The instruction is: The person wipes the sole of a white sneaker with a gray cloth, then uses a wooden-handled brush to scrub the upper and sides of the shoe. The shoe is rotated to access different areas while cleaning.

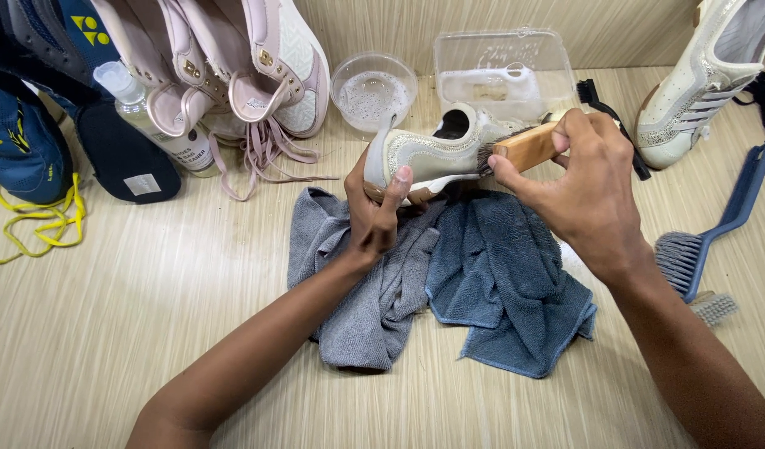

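The beige sneaker [436, 150] is in the middle of the scene, held above two cloths on a light table [150, 291] with fine wood-like stripes; behind the table stands a wall panel of the same pale colour. At the far left lie blue shoes [21, 137] with yellow laces [33, 220], then a clear spray bottle [154, 116] and a pair of pink high sneakers [241, 66]. The left hand [374, 212] is closed around the heel end of the beige sneaker, thumb up on its side. The sneaker's long axis runs almost left to right, with the heel to the left and the toe to the right, hidden behind the brush. Under it are a grey cloth [357, 308] and a blue cloth [507, 283]. Behind it stand a round clear bowl [372, 90] and a clear plastic box [503, 71]. The right hand [586, 187] grips a wooden brush [520, 148], its bristles on the sneaker. At the right lie a blue brush [711, 237] and another beige sneaker [703, 83].
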